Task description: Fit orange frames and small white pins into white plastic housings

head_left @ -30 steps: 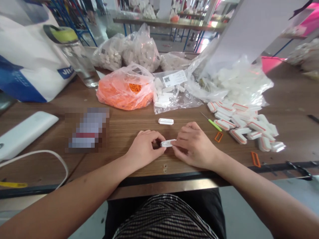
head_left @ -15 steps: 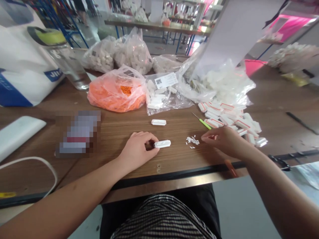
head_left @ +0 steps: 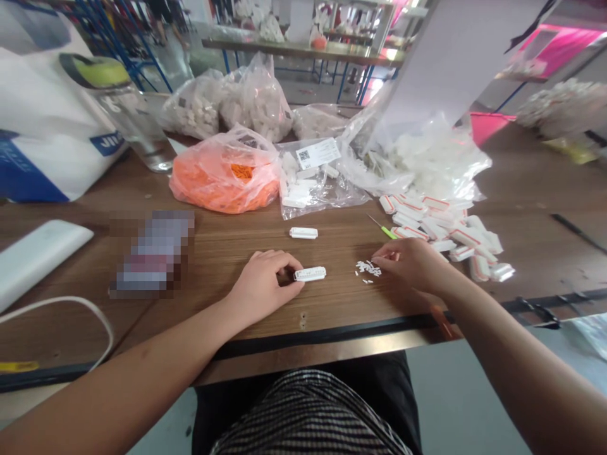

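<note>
My left hand [head_left: 264, 287] rests on the wooden table [head_left: 213, 253] and pinches one end of a small white plastic connector [head_left: 310, 273]. My right hand [head_left: 411, 265] lies to the right with its fingertips pressed together at a little heap of tiny white pins [head_left: 366, 270]; whether it grips one is too small to see. A second white connector [head_left: 303, 232] lies loose just beyond. A pile of white pieces with orange seals [head_left: 441, 230] sits past my right hand, with a green-handled tool [head_left: 386, 230] beside it.
Behind are an orange-filled plastic bag [head_left: 225, 174], clear bags of white parts [head_left: 310, 174], a water jar with a green lid [head_left: 128, 114] and a white-blue bag [head_left: 42, 126]. A white flat device [head_left: 38, 256] and cable [head_left: 71, 306] lie left. An orange ring [head_left: 441, 321] lies at the table's edge.
My right hand let go of the connector and moved right, then drew back left to the heap of tiny pins. The left hand has kept hold of the connector.
</note>
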`<state>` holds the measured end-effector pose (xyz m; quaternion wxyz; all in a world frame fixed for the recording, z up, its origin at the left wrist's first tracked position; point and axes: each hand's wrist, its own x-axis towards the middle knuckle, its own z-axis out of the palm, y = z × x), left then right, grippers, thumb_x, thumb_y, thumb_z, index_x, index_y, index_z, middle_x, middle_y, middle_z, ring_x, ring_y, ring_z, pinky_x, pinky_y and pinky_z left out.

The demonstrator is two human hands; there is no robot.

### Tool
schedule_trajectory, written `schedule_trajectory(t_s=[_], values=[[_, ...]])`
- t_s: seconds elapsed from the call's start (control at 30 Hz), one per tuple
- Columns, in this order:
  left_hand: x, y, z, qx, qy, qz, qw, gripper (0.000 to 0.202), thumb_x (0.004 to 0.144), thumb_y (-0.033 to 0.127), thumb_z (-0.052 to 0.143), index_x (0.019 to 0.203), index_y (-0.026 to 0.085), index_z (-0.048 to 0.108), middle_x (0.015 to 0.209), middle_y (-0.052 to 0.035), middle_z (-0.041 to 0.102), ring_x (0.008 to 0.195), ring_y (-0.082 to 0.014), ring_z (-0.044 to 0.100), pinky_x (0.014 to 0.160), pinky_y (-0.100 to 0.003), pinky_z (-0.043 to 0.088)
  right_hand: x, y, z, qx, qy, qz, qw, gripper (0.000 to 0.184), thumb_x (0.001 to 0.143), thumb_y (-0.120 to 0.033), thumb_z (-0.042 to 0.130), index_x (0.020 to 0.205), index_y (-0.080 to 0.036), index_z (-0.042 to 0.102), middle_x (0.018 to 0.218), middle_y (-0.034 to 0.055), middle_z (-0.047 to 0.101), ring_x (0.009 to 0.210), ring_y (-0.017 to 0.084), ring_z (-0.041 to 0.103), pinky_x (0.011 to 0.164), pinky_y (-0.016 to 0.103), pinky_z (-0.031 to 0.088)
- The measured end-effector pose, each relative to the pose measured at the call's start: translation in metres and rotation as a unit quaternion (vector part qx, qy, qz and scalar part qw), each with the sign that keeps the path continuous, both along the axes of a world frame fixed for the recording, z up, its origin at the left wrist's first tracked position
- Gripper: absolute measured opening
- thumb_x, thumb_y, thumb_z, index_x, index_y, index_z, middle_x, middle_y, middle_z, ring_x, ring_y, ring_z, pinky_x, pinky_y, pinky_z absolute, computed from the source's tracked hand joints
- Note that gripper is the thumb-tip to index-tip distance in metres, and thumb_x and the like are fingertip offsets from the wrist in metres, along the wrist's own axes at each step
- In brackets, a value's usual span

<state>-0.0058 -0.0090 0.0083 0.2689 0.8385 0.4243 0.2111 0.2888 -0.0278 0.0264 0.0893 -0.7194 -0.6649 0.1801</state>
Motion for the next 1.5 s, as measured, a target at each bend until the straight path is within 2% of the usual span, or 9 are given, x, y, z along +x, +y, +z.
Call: schedule_trajectory(t_s=[0.1, 0.2, 0.27, 0.33, 0.47, 0.57, 1.0, 1.37, 1.5], values=[[0.0, -0.001, 0.0, 0.002, -0.006, -0.003, 1.0, 0.008, 0.074, 0.023, 0.067, 0.082, 0.023, 0.064, 0.073, 0.0038, 0.065, 0.074, -0.0171, 0.058, 0.077, -0.035, 0.037, -0.002, 0.001, 0.0, 0.002, 0.018, -0.021, 1.0, 0.015, 0.071, -0.031, 0.062, 0.064, -0.02, 0.072, 0.059, 0.0002, 0.068, 0.057, 0.016, 0.06, 0.052, 0.027, 0.041], [0.001, -0.002, -0.001, -0.001, -0.012, -0.006, 1.0, 0.008, 0.074, 0.024, 0.068, 0.082, 0.023, 0.064, 0.075, 0.0041, 0.065, 0.074, -0.0162, 0.058, 0.078, -0.035, 0.037, -0.018, 0.0, 0.006, 0.036, 0.098, -0.015, 0.994, 0.015, 0.072, -0.032, 0.063, 0.067, -0.02, 0.07, 0.059, -0.0003, 0.067, 0.055, 0.014, 0.058, 0.052, 0.025, 0.041], [0.001, -0.004, -0.001, -0.006, -0.011, -0.001, 1.0, 0.008, 0.074, 0.024, 0.067, 0.082, 0.023, 0.065, 0.075, 0.0045, 0.065, 0.074, -0.0161, 0.058, 0.079, -0.035, 0.036, -0.036, -0.002, 0.012, 0.06, 0.169, 0.03, 0.983, 0.016, 0.075, -0.032, 0.062, 0.069, -0.019, 0.069, 0.066, 0.0006, 0.069, 0.059, 0.014, 0.059, 0.056, 0.025, 0.044], [0.001, -0.004, -0.001, -0.01, -0.008, 0.004, 1.0, 0.008, 0.074, 0.024, 0.066, 0.081, 0.024, 0.065, 0.074, 0.0046, 0.065, 0.074, -0.0159, 0.057, 0.079, -0.036, 0.036, -0.057, -0.005, 0.018, 0.069, 0.204, 0.115, 0.97, 0.013, 0.077, -0.027, 0.061, 0.069, -0.019, 0.069, 0.069, 0.0006, 0.069, 0.063, 0.013, 0.059, 0.061, 0.025, 0.045], [0.002, -0.005, -0.001, -0.011, -0.011, 0.006, 1.0, 0.009, 0.074, 0.023, 0.066, 0.082, 0.024, 0.065, 0.074, 0.0048, 0.065, 0.074, -0.016, 0.057, 0.079, -0.036, 0.036, -0.085, -0.004, 0.019, 0.087, 0.166, 0.219, 0.958, 0.013, 0.078, -0.02, 0.06, 0.067, -0.019, 0.068, 0.061, -0.002, 0.064, 0.059, 0.011, 0.056, 0.071, 0.03, 0.044], [0.003, -0.005, -0.002, -0.011, -0.013, 0.007, 1.0, 0.008, 0.073, 0.023, 0.067, 0.081, 0.024, 0.065, 0.073, 0.0047, 0.064, 0.073, -0.0162, 0.056, 0.078, -0.036, 0.036, -0.09, 0.0, 0.015, 0.106, 0.123, 0.238, 0.958, 0.014, 0.078, -0.019, 0.059, 0.067, -0.019, 0.067, 0.061, -0.0021, 0.064, 0.059, 0.011, 0.056, 0.076, 0.033, 0.042], [0.003, -0.006, 0.0, -0.017, -0.015, 0.013, 1.0, 0.008, 0.073, 0.021, 0.066, 0.08, 0.023, 0.065, 0.072, 0.0047, 0.063, 0.073, -0.0158, 0.057, 0.079, -0.036, 0.036, -0.086, 0.001, 0.015, 0.135, 0.048, 0.313, 0.939, 0.019, 0.082, -0.017, 0.054, 0.069, -0.019, 0.068, 0.063, -0.0005, 0.064, 0.063, 0.013, 0.055, 0.074, 0.033, 0.035], [0.002, -0.005, -0.002, -0.016, -0.008, 0.01, 1.0, 0.009, 0.073, 0.024, 0.066, 0.082, 0.024, 0.065, 0.075, 0.0043, 0.065, 0.074, -0.0164, 0.057, 0.081, -0.037, 0.037, -0.084, -0.016, 0.016, 0.194, 0.007, 0.317, 0.928, 0.025, 0.085, -0.022, 0.052, 0.069, -0.019, 0.072, 0.062, 0.0026, 0.066, 0.064, 0.015, 0.055, 0.074, 0.035, 0.036], [0.002, -0.005, -0.001, -0.015, -0.005, 0.008, 1.0, 0.008, 0.073, 0.023, 0.066, 0.081, 0.024, 0.064, 0.075, 0.0045, 0.065, 0.074, -0.0164, 0.058, 0.08, -0.037, 0.037, -0.051, -0.016, 0.021, 0.201, 0.064, 0.203, 0.956, 0.022, 0.084, -0.027, 0.053, 0.077, -0.022, 0.073, 0.073, 0.0033, 0.072, 0.068, 0.017, 0.061, 0.072, 0.034, 0.042]])
